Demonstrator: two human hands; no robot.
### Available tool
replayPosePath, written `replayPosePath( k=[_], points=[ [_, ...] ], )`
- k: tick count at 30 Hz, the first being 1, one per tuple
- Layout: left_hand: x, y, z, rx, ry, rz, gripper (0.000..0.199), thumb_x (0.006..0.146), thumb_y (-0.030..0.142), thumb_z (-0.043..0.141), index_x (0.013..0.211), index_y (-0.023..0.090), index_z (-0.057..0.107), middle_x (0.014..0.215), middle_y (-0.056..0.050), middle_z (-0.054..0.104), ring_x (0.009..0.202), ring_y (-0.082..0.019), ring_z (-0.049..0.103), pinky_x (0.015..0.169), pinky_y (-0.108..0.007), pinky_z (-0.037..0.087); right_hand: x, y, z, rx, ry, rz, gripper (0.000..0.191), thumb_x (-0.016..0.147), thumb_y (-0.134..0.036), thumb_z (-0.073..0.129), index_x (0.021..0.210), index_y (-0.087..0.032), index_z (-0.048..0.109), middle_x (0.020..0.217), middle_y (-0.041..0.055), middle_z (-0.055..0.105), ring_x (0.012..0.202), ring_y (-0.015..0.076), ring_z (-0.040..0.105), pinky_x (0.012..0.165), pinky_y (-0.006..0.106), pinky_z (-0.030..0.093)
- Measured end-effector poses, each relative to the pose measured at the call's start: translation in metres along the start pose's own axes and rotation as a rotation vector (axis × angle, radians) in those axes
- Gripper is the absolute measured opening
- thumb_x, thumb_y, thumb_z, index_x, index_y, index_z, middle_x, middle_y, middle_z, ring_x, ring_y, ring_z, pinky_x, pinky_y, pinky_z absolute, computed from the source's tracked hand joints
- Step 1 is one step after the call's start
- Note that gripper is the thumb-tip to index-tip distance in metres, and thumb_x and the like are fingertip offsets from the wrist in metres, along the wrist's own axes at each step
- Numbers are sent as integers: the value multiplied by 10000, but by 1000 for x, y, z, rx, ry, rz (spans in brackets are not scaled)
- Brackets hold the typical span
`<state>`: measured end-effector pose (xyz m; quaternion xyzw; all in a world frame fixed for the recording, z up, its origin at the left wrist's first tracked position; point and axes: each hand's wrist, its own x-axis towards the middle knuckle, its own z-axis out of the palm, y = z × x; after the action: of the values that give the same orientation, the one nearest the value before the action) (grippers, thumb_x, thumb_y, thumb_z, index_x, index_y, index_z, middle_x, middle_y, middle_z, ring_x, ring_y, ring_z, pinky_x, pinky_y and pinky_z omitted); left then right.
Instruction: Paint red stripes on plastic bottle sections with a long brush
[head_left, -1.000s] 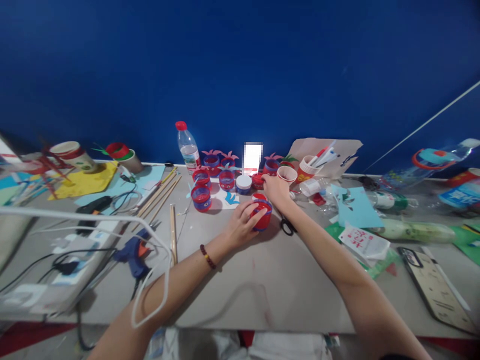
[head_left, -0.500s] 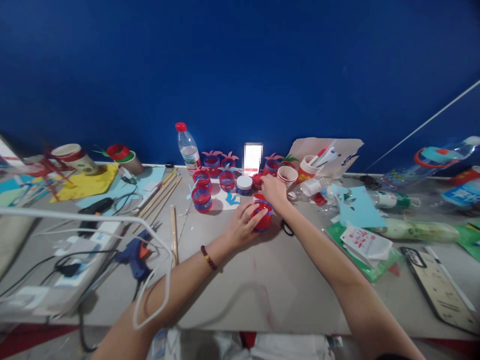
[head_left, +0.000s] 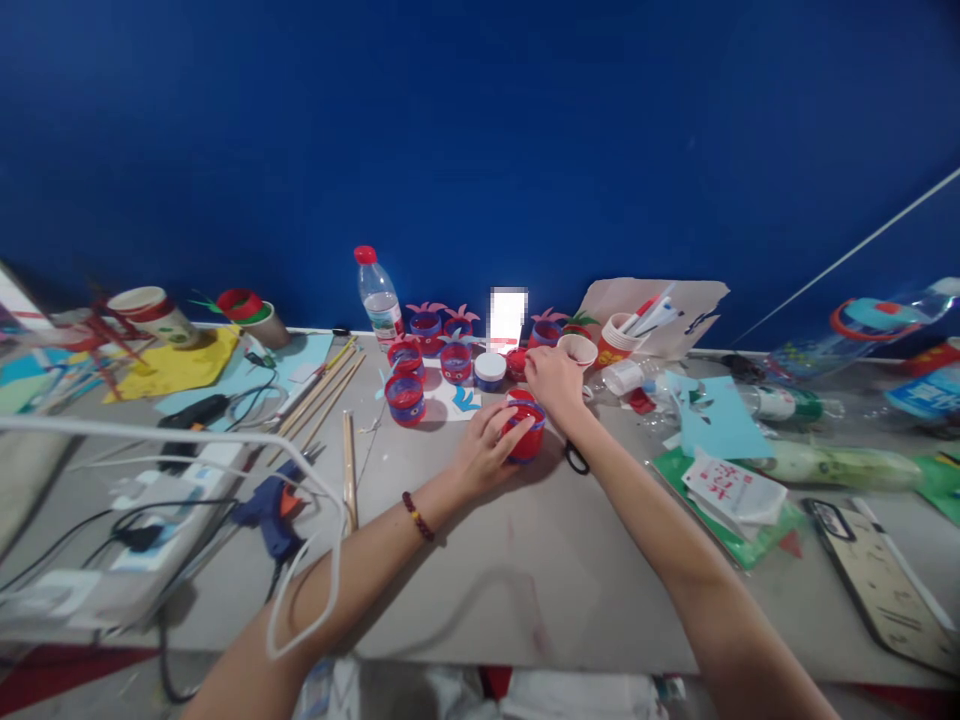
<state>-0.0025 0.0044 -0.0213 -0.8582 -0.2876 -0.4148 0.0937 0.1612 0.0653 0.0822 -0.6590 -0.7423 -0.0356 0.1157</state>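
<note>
A person's 2 bare hands work at a grey table against a blue wall. The left hand, a beaded bracelet at its wrist, is curled around a red and blue cup that stands on the table, near the middle. The right hand reaches farther back, its fingers bent and their tips at a small red item; I cannot tell whether they grip it.

Writing is hard to make out. A white packet on the right bears red characters, too blurred to read. A blue label at the far right has pale lettering, also unreadable, and the label on the red-capped bottle is too small to read.

Counting: besides the held cup, I see 6 similar pots, 5 grouped left of the hands, the nearest pot showing an eye, and 1 behind the right hand. There is 1 jar with a white lid, just left of the small red item. Near the right hand are 1 pale paper cup and 1 red pen cup with at least 3 pens. Beside the right forearm shows 1 black handle.
</note>
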Motion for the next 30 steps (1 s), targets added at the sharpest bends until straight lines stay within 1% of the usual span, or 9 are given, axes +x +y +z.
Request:
replayPosePath(
  k=[3,6,11,15,18,21,23,27,30],
  points=[
    [1,0,-3,-61,-6,-79,755,796,266,678,1471,244,340,1344,-155,485,1291,-338,498,1061,-537,456,-10,6,-11,246,141,17,321,951,-236,410,1065,-173,703,1152,122,723,1079,286,628,901,376,492],
    [3,-1,-8,-150,-33,-241,854,746,268,721,1485,235,294,1384,-170,433,1292,-338,487,1054,-529,468,-25,15,-18,552,264,-6,300,923,-284,445,1021,-198,715,1081,102,746,1007,265,670,918,392,512],
    [8,-3,-14,-280,3,-423,918,691,303,779,1463,210,291,1368,-167,408,1306,-333,470,1080,-529,454,-61,31,-23,864,270,-1,276,915,-353,501,1061,-204,683,1093,97,739,966,235,689,922,402,531],
    [9,-2,-13,-314,26,-502,924,671,302,801,1445,192,309,1361,-169,404,1318,-344,458,1087,-539,445,-98,40,-13,892,207,29,269,915,-350,537,1120,-224,654,1110,93,721,990,237,677,955,430,518],
    [9,-3,-13,-331,27,-516,943,660,303,800,1451,186,301,1368,-171,397,1323,-348,454,1089,-537,443,-123,42,8,878,155,75,316,920,-352,554,1209,-235,607,1184,106,686,1036,251,660,970,456,514],
    [11,-4,-15,-315,33,-513,942,649,277,783,1450,176,296,1365,-178,389,1318,-349,459,1075,-526,458,-139,36,31,893,128,85,368,935,-343,542,1293,-255,540,1272,122,639,1066,256,651,962,463,530],
    [12,-5,-17,-290,30,-498,934,638,273,777,1436,167,303,1353,-180,399,1302,-350,473,1063,-524,467,-144,28,43,874,159,21,451,926,-322,555,1364,-250,472,1334,148,588,1111,268,634,968,474,533],
    [10,-7,-12,-218,6,-466,931,635,303,786,1420,164,305,1360,-186,436,1305,-362,479,1059,-533,468,-146,16,53,737,244,-156,551,926,-234,536,1455,-231,383,1438,165,491,1347,286,480,1113,530,423],
    [7,-9,-6,-150,1,-444,920,639,315,797,1410,156,319,1381,-197,454,1326,-371,466,1072,-532,456,-147,17,57,708,271,-210,566,921,-182,512,1468,-235,376,1447,155,483,1374,277,458,1133,535,404]
  ],
)
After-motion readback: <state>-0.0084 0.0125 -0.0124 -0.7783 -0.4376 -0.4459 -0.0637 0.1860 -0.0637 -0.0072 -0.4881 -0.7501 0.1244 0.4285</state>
